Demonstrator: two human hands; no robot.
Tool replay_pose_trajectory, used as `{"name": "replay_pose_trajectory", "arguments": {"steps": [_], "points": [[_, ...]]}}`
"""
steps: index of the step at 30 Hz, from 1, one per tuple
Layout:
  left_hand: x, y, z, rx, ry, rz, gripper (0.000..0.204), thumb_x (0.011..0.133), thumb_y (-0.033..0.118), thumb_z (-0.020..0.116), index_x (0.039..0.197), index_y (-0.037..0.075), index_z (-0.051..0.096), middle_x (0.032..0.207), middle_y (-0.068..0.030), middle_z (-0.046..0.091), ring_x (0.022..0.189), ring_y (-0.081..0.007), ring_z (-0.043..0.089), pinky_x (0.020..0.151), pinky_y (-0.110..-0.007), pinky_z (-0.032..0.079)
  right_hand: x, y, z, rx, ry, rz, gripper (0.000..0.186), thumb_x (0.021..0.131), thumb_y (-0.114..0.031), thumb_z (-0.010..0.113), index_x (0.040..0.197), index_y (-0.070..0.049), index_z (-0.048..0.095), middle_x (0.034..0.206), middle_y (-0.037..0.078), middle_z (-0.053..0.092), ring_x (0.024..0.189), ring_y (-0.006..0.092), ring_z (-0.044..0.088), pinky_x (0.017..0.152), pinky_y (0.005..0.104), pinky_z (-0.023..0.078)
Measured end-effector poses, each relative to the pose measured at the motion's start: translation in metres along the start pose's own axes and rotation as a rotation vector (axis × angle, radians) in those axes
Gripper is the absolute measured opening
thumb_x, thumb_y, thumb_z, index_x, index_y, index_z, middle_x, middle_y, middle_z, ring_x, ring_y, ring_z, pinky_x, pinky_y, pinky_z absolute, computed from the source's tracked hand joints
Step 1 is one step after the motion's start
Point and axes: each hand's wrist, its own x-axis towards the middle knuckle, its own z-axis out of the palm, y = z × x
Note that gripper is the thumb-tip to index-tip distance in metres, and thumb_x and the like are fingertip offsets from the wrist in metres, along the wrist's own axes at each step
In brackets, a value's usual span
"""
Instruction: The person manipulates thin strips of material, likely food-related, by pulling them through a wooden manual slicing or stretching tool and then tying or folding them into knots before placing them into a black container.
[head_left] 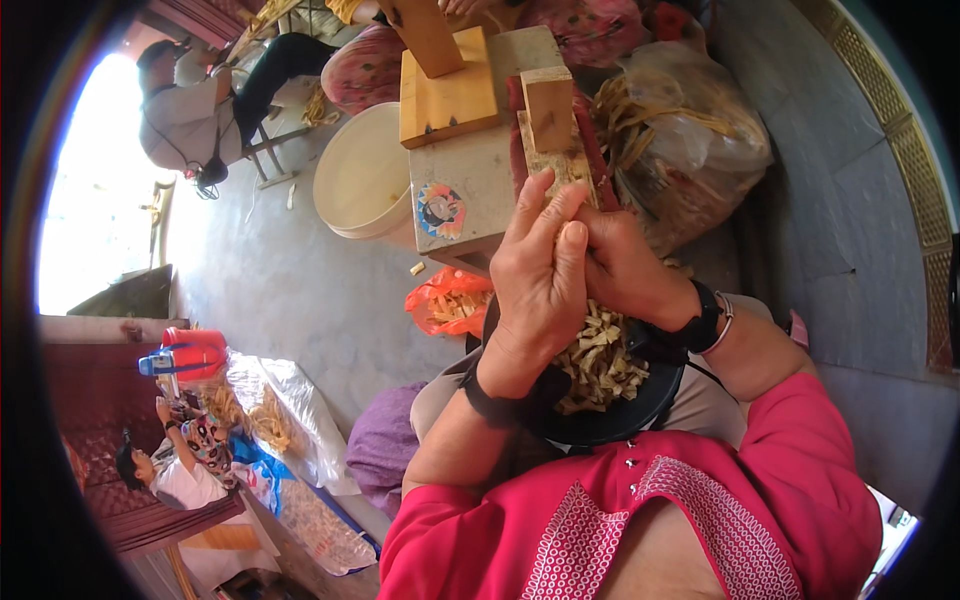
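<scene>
My left hand (535, 275) and my right hand (635, 265) are closed together over the near end of a narrow worn board (552, 160), my left fingers overlapping the right; what they hold is hidden. The board lies on a red cloth (517, 98) atop a pale bench (455, 175) with a round picture sticker, and a small wooden block (548, 105) stands at its far end. Below my hands, a black basin (660, 400) in my lap holds pale, dried-looking chopped pieces (605, 360).
A wooden stand (440, 100), white bucket (355, 175), orange bag (435, 300) and clear sack (690, 130) of strips surround the bench. Co-workers sit at upper left (200, 120) and lower left (180, 465), near a red bucket (195, 355); another's hand (460, 8) shows at the top.
</scene>
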Motion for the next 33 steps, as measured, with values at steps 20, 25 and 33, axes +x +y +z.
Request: {"name": "replay_pose_trajectory", "arguments": {"steps": [20,25,33], "points": [[0.013,-0.012,-0.035,0.046,-0.302,-0.189,0.019,0.063,0.002,0.054,0.081,-0.005,0.054,0.115,-0.0263,0.053,0.1,-0.0411,0.055,0.085,-0.04,0.044,0.005,0.01,-0.011,1.004,-0.242,0.815,0.027,0.095,-0.031,0.041,0.096,-0.008,0.055,0.054,-0.005,0.04,0.039,0.004,0.029,0.037,0.0195,0.019],[0.013,-0.004,-0.034,0.078,-0.211,-0.059,0.014,0.064,-0.003,0.051,0.077,-0.004,0.054,0.11,-0.025,0.056,0.093,-0.0388,0.059,0.079,-0.037,0.047,0.007,0.01,-0.012,1.058,-0.369,0.764,0.027,0.095,-0.033,0.042,0.087,-0.01,0.054,0.054,-0.006,0.039,0.039,0.003,0.028,0.037,0.0192,0.018],[0.005,-0.005,-0.027,0.043,-0.104,0.008,0.009,0.069,-0.003,0.051,0.077,-0.001,0.055,0.069,-0.0179,0.059,0.064,-0.0287,0.06,0.056,-0.032,0.047,0.014,0.009,-0.023,1.099,-0.608,0.794,0.016,0.089,-0.023,0.053,0.079,-0.011,0.053,0.059,-0.006,0.043,0.044,0.001,0.033,0.038,0.0183,0.022]]}}
